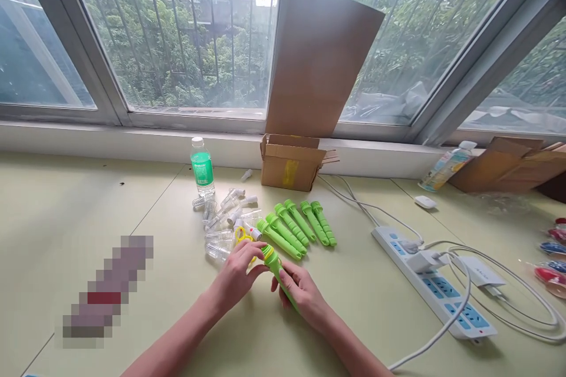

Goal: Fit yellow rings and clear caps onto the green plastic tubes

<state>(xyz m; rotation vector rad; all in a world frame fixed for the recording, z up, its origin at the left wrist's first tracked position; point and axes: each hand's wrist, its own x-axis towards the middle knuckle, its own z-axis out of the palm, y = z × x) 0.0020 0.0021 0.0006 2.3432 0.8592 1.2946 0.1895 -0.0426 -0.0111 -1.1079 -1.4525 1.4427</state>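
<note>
In the head view my right hand [305,294] is wrapped around a green plastic handle [289,291] with a threaded end, held tilted above the table. My left hand [241,271] pinches at that threaded end, where a yellow ring [268,252] shows between thumb and fingers. Just behind my left hand lie several loose yellow rings [241,233]. Several more green handles [292,227] rest in a slanted row beyond my hands. To their left is a scattered pile of clear plastic tubes [219,235] and small white cylinders [234,216], one with a red dot.
An opened cardboard box [276,169] stands by the windowsill, with a green-labelled water bottle [202,171] left of it. A white power strip [433,285] with looping cables lies at right. Farther right are another bottle [446,166] and a white case [425,202]. A blurred object [106,291] is at left.
</note>
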